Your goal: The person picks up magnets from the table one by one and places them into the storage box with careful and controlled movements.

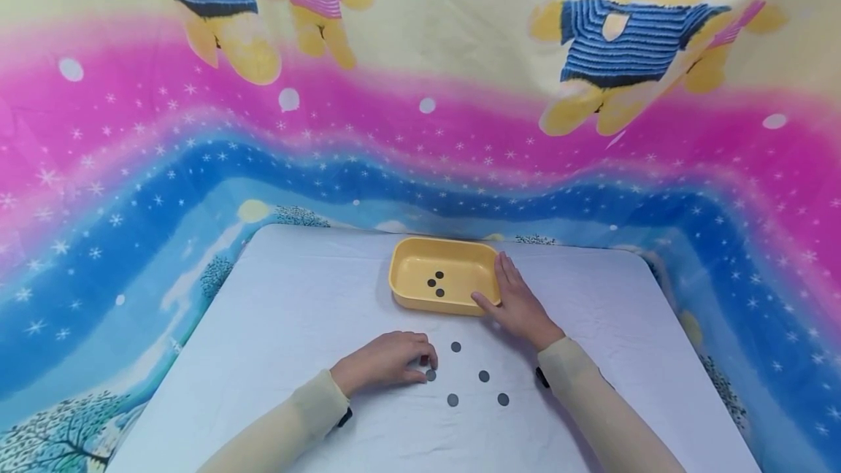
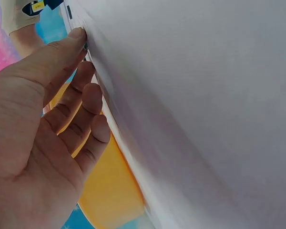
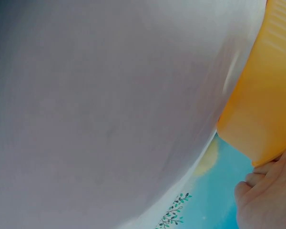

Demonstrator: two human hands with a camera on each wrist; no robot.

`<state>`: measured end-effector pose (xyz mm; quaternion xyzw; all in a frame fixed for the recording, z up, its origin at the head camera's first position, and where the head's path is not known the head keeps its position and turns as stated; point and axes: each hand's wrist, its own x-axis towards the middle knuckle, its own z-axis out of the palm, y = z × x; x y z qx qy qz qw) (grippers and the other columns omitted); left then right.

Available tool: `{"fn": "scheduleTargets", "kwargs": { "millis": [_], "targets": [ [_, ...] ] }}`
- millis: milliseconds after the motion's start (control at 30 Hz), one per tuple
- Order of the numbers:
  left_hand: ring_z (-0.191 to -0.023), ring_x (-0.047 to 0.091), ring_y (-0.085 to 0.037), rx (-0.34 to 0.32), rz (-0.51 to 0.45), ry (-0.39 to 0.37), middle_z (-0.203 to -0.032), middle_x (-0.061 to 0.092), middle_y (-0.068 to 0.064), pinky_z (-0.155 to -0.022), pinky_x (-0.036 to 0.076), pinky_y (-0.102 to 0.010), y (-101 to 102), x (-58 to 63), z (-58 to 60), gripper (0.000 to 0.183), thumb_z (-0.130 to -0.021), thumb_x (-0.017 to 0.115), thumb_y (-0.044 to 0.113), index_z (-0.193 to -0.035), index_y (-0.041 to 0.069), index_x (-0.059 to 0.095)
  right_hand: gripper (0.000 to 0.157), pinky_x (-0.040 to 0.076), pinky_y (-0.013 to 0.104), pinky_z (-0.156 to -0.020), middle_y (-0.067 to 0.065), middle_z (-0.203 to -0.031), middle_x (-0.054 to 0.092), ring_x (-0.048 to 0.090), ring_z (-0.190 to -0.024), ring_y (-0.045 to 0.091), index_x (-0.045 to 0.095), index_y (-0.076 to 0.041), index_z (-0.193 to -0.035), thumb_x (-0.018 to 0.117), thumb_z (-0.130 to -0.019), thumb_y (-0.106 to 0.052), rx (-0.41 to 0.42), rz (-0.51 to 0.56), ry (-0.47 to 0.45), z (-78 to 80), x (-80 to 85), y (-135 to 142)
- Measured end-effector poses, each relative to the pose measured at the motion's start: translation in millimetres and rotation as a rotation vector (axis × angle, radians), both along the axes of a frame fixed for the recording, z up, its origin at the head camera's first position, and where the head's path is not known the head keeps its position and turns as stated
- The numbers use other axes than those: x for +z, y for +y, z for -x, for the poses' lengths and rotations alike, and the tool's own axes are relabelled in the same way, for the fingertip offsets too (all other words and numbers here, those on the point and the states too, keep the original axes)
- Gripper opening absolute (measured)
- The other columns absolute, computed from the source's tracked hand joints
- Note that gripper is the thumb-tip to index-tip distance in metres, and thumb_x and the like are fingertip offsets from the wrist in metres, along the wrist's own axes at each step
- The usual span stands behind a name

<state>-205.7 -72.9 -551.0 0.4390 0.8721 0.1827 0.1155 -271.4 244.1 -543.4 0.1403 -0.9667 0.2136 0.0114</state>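
My left hand (image 1: 389, 361) is low over the white table, its thumb and forefinger pinching the edge of a flat grey disc (image 1: 431, 376). In the left wrist view the fingertips of this hand (image 2: 52, 109) are down at the cloth and mostly cover the disc. A yellow rectangular box (image 1: 444, 307) stands at the back of the table with three dark discs (image 1: 439, 275) on its floor. Against the box's right end lies my right hand (image 1: 522, 309), fingers straight along the wall and thumb over the front rim. The right wrist view shows only part of this hand (image 3: 269, 195).
Several more grey discs (image 1: 484, 376) lie apart on the table (image 1: 315, 298), in front of the box and to the right of my left hand. A printed cloth (image 1: 420, 144) with bears and snowflakes hangs behind the table and along its sides.
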Motion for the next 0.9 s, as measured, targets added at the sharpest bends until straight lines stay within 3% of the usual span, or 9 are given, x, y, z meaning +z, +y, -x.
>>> {"fn": "scheduleTargets", "kwargs": {
  "millis": [367, 900],
  "targets": [
    [-0.092, 0.056, 0.001, 0.002, 0.003, -0.007, -0.104, 0.062, 0.017, -0.091, 0.051, -0.024, 2.7, -1.3, 0.8, 0.015, -0.099, 0.08, 0.032, -0.113, 0.031, 0.075, 0.111, 0.017, 0.061, -0.129, 0.023, -0.178, 0.004, 0.006, -0.165, 0.042, 0.003, 0.002, -0.17, 0.049, -0.103, -0.074, 0.014, -0.001, 0.025, 1.8, -3.5, 2.1],
    [-0.091, 0.057, 0.002, 0.007, -0.058, -0.048, -0.101, 0.062, 0.02, -0.088, 0.05, -0.022, 3.5, -0.6, -1.0, 0.017, -0.098, 0.082, 0.024, -0.107, 0.031, 0.07, 0.113, 0.016, 0.058, -0.13, 0.017, -0.18, 0.0, 0.003, -0.166, 0.037, 0.002, 0.0, -0.17, 0.046, -0.102, -0.078, 0.004, 0.006, 0.018, 2.0, -4.7, 2.7]
  ]
}}
